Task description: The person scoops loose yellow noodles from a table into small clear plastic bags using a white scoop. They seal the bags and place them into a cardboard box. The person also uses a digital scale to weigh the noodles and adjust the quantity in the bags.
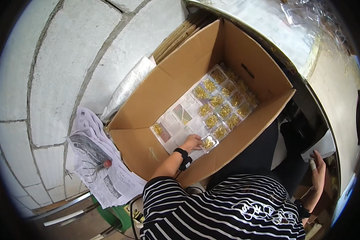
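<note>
My left hand [192, 143] reaches down inside a large brown cardboard box [164, 86]. Its fingers are closed at the edge of a small clear plastic box [209, 143] filled with gold, curly strands. Beyond it, several similar clear boxes [225, 110] stand in rows over printed newspaper [183, 114] on the carton's bottom. One separate bunch of gold strands [157, 129] lies near the left wall. My right hand [318, 170] is outside the carton at the far right, fingers stretched out beside a white box-like piece [322, 147]. A pale wrap circles one finger.
Crumpled newspaper [104, 160] lies left of the carton, with a red-ended object [107, 163] on it. A pale block wall [68, 60] runs along the left. A worktop [328, 76] curves along the right, with clear plastic pieces [308, 20] heaped at its far end.
</note>
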{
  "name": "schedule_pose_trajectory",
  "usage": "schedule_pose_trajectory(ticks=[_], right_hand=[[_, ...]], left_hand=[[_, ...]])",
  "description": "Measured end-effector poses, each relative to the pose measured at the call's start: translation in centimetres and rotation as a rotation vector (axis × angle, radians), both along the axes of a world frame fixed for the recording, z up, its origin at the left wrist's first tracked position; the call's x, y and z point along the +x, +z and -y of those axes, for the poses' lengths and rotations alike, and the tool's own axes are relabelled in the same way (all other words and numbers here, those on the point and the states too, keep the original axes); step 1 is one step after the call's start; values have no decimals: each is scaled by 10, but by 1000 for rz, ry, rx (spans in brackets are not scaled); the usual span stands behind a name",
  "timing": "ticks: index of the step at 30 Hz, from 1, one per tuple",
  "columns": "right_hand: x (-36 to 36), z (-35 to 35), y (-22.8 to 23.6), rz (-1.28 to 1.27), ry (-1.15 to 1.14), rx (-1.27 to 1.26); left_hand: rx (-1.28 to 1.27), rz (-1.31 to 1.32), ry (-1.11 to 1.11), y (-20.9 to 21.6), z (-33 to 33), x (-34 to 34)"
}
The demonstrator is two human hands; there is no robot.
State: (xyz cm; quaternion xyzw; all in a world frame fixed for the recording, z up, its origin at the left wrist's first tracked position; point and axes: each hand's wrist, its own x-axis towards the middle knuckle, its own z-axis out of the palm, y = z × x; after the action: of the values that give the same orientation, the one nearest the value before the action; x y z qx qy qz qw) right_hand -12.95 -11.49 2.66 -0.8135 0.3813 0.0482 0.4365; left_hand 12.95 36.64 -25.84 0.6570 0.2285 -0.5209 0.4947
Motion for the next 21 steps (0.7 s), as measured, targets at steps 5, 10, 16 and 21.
schedule_pose_trajectory(ticks=[5, 10, 16, 21], right_hand=[[-9, 2, 3, 22, 5, -2], [4, 27, 55, 11, 150, -321], [17, 186, 72, 302, -223, -551], [-157, 470, -13, -345, -669, -1078]], left_hand=[[236, 483, -477, -36, -2, 5], [29, 270, -437, -12, -6, 14], [221, 271, -286, 56, 54, 78], [79, 695, -328, 141, 146, 134]])
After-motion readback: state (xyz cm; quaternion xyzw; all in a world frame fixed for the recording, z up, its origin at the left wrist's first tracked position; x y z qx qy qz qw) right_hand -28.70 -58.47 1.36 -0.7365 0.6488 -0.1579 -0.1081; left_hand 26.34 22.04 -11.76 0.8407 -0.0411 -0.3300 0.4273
